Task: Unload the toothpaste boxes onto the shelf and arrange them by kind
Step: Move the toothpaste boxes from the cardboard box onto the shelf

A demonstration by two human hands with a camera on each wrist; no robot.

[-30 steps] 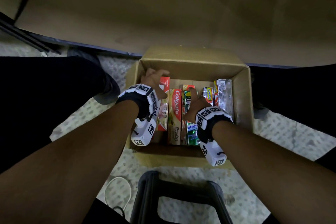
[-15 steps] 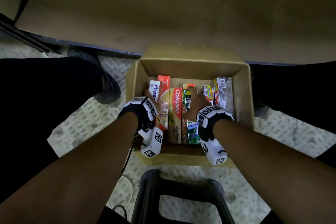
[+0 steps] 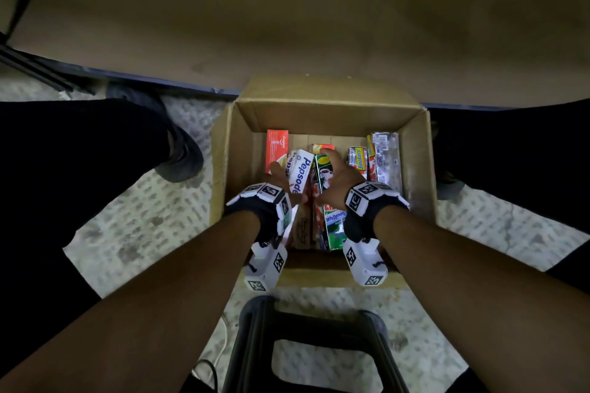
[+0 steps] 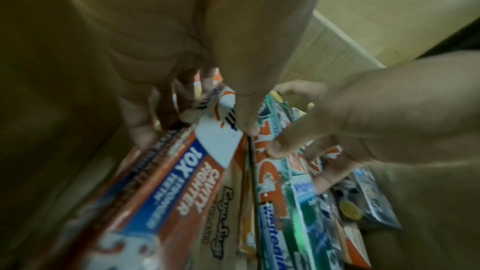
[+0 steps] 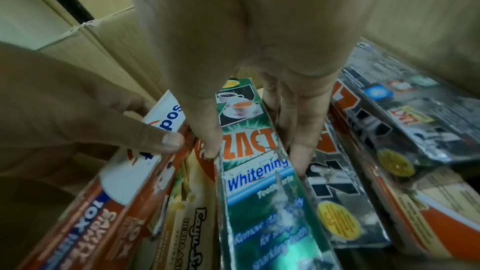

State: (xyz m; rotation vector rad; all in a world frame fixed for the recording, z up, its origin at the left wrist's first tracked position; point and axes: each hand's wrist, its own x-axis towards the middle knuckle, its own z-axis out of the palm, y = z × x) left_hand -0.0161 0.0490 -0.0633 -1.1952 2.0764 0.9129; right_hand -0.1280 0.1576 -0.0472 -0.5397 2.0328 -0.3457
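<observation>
Since the earlier frame, left hand (image 3: 281,174) has lifted the Pepsodent box (image 3: 300,171); thumb and fingers pinch it. Right hand (image 3: 338,174) straddles the green box (image 5: 249,141), at 3 o'clock of it. Remaining boxes fill the carton (image 3: 418,169); shelf unseen, unloading barely begun.

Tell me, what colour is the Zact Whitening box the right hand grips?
Mostly green, with orange Zact lettering and a blue Whitening band; clearest in the right wrist view.
</observation>
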